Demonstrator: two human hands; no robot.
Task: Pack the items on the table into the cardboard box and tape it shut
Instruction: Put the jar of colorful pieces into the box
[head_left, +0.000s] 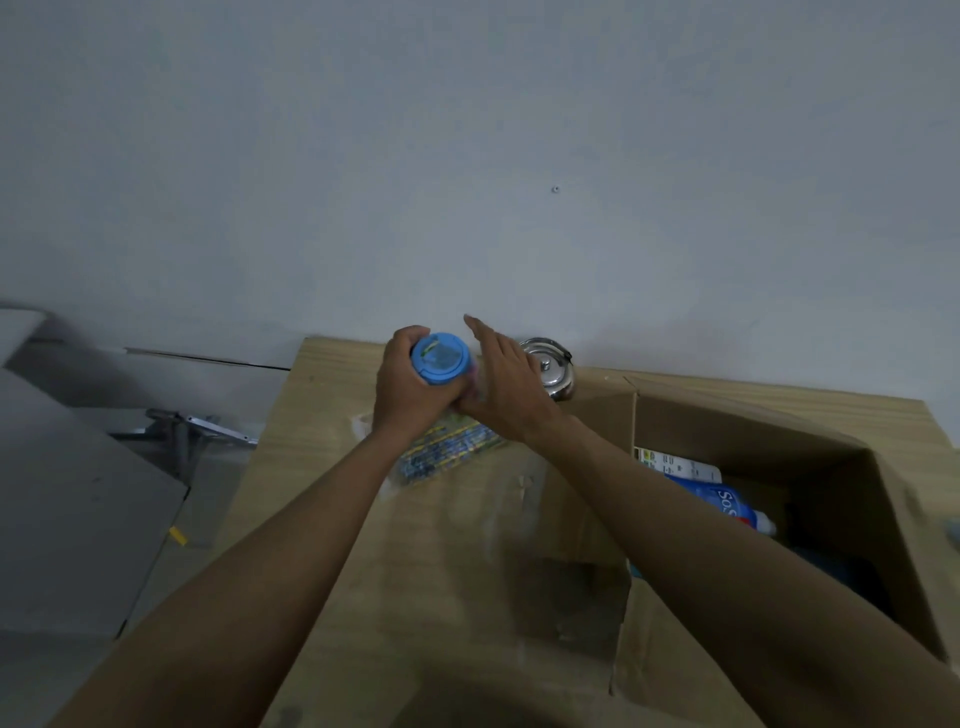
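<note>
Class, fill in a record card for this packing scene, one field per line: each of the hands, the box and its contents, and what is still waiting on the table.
Left hand: grips blue-lidded cylindrical container above light wooden table
Right hand: fingers straight, beside the container
Box: open brown cardboard box, at the table's right
In box: blue plastic bottle; white printed carton
Still on table: shiny steel lidded pot by the wall; colourful printed packet below the hands

Blue-lidded bottle (440, 358) left of open cardboard box (753, 431) (blue pouch (727, 501) inside)
</note>
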